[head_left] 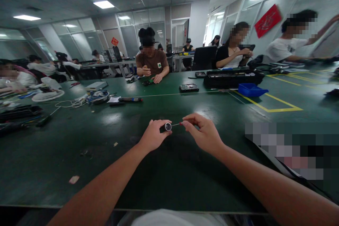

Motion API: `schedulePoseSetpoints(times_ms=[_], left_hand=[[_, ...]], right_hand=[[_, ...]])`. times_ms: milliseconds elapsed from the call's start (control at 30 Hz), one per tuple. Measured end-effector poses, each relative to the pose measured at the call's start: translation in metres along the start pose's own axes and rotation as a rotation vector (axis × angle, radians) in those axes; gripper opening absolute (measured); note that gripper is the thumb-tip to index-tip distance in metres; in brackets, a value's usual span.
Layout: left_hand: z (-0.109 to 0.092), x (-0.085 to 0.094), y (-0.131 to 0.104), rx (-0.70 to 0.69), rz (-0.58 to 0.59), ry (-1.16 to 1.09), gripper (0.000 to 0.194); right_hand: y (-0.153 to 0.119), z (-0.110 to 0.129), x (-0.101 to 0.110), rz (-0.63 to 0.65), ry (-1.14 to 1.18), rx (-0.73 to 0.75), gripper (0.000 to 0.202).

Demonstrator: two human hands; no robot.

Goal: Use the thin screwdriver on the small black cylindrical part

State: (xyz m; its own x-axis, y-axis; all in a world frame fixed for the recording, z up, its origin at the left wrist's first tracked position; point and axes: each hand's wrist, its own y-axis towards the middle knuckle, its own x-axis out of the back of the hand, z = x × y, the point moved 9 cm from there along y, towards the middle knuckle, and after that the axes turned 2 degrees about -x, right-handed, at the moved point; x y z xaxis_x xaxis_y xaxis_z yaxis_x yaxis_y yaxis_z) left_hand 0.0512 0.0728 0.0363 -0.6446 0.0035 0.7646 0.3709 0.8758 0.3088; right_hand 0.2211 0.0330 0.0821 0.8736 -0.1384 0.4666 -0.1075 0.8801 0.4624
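Near the middle of the view, my left hand is closed around a small dark cylinder with a silvery round end that faces me. My right hand pinches a thin tool with a red part at its front. The tool's metal shaft points left and reaches the side of the cylinder. Whether the tip is inside the cylinder or only touches it cannot be made out. Both hands are above the green table.
A blue tray and a long black housing lie at the back right. Cables and a dark pen-like tool are at the back left. Across the table a person in brown works on a small board.
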Motion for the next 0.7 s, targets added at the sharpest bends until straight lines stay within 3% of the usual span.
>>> schedulePoseSetpoints(times_ms=[100,267,433,700], left_hand=[[0.000,0.001,0.000,0.003,-0.001,0.004,0.033],[-0.003,0.003,0.000,-0.024,-0.004,0.002,0.033],[-0.001,0.001,0.000,-0.024,-0.007,-0.008,0.034],[0.001,-0.002,0.000,-0.042,0.004,-0.018,0.035]], right_hand=[[-0.003,0.011,-0.006,0.059,-0.095,0.086,0.017],[-0.003,0.009,-0.008,0.051,-0.141,0.034,0.029],[-0.002,0.007,-0.002,-0.041,-0.131,0.037,0.026],[0.000,0.002,-0.006,0.029,-0.135,0.004,0.027]])
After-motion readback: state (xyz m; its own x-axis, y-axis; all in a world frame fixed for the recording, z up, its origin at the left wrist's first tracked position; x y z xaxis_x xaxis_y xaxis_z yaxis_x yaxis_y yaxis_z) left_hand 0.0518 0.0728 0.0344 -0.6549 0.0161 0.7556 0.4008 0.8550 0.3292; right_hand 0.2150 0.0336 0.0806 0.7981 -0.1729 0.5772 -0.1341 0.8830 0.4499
